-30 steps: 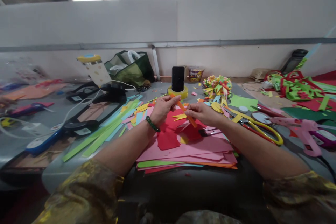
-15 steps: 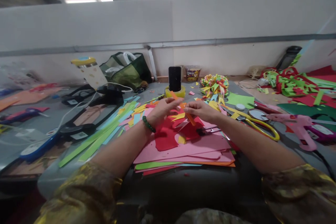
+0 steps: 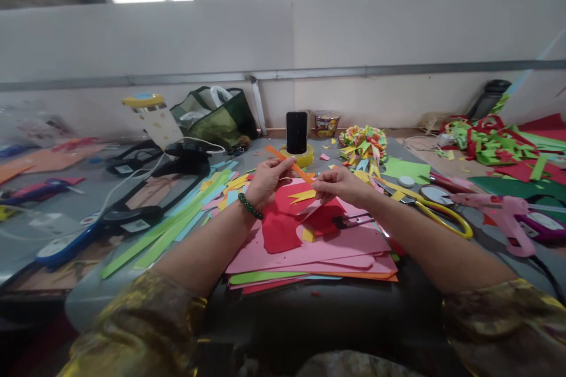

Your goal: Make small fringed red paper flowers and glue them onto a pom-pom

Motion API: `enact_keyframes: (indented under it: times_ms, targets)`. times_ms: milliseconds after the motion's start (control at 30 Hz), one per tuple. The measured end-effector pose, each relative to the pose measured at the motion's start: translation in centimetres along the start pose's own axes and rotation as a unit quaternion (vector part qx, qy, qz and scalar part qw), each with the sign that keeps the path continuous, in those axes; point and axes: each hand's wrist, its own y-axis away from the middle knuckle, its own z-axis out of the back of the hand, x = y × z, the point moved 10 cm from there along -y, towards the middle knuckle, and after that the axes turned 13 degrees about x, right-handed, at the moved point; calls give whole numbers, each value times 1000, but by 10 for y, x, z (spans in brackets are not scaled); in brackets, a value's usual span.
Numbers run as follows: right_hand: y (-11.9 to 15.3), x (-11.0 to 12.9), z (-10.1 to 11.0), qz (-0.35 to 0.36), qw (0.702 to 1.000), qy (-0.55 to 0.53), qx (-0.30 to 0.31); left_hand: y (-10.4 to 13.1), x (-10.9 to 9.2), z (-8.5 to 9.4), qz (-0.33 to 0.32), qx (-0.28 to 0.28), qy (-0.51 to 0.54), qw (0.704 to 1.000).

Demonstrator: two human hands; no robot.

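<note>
An orange paper strip (image 3: 302, 173) slants between my two hands. My left hand (image 3: 266, 181), with a green bead bracelet at the wrist, pinches it near its upper left part. At its lower right end, my right hand (image 3: 338, 184) has its fingers closed on it. Below them lie red paper (image 3: 278, 224) and small yellow pieces (image 3: 308, 235), on top of a stack of pink sheets (image 3: 265, 259). A small dark-ended tool (image 3: 354, 221) rests on the stack under my right forearm.
Green strips (image 3: 154, 235) lie left of the stack. Yellow-handled scissors (image 3: 446, 218) and a pink glue gun (image 3: 508, 212) are at the right. Behind the hands stand a phone (image 3: 296, 132) on a yellow tape roll, a cup (image 3: 326, 124) and a paper-strip ball (image 3: 363, 144).
The orange strip has turned and is now stretched between both hands, its upper end further left. My left hand has shifted slightly left and its fingers have closed on the strip.
</note>
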Motion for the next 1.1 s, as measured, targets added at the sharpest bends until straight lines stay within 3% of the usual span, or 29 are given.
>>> enact_keyframes:
  times_ms: [167, 533, 667, 800, 967, 1100]
  targets:
    - [0, -1, 3, -11, 1000, -18, -1, 6, 18, -26, 71, 99, -46, 991]
    - [4, 3, -1, -22, 999, -37, 25, 7, 19, -19, 72, 56, -32, 995]
    - [4, -2, -1, -48, 997, -58, 5, 8, 19, -21, 74, 63, -39, 995]
    - [5, 1, 7, -4, 994, -104, -47, 10, 17, -29, 55, 96, -36, 993]
    - [4, -7, 2, -23, 981, -190, -22, 14, 16, -45, 40, 162, -15, 986]
    - [6, -2, 2, -36, 991, -122, -39, 13, 14, -38, 44, 134, -46, 989]
